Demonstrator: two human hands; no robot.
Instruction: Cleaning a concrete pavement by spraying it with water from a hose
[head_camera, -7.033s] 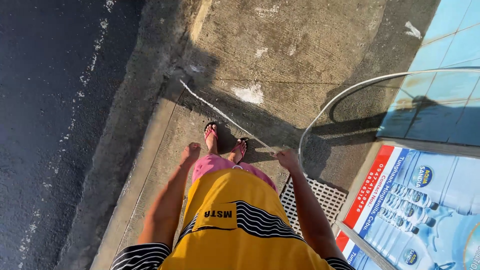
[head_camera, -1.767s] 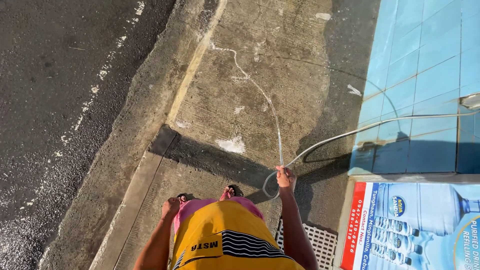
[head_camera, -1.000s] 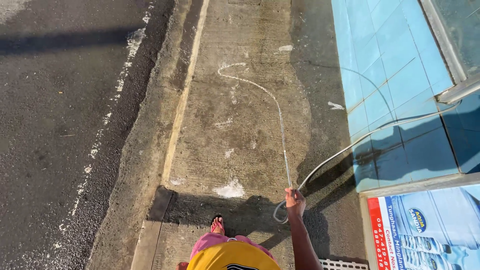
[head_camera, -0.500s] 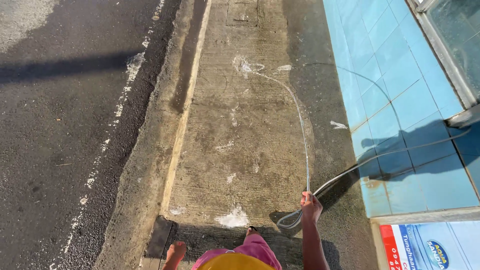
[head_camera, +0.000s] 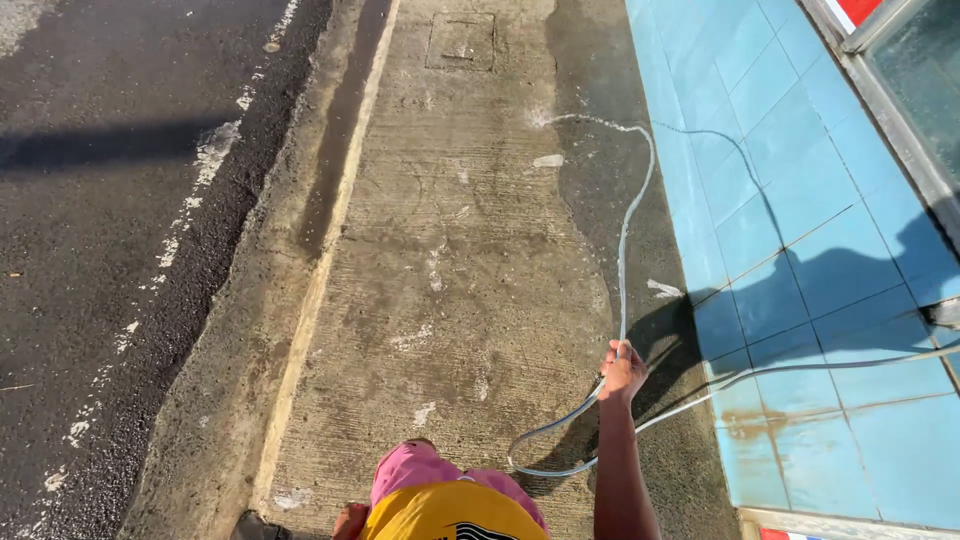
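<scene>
Head camera looking straight down: my right hand (head_camera: 622, 371) is out in front of me, fingers clenched around the end of a thin clear hose (head_camera: 560, 432). From my fist a stream of water (head_camera: 624, 240) arcs up and away, curls left at the top and splashes onto the concrete walkway (head_camera: 450, 260) near a small white patch. Behind my hand the hose drops into a loop on the ground just beside my pink shorts (head_camera: 420, 470), then runs off right across the blue tiles (head_camera: 790, 230) toward the edge of the view. My shadow falls over the tiles there. Left of the walkway is a concrete curb (head_camera: 230, 370), then dark asphalt road (head_camera: 90, 250). My left hand isn't showing, so I can't tell what its fingers are doing.
</scene>
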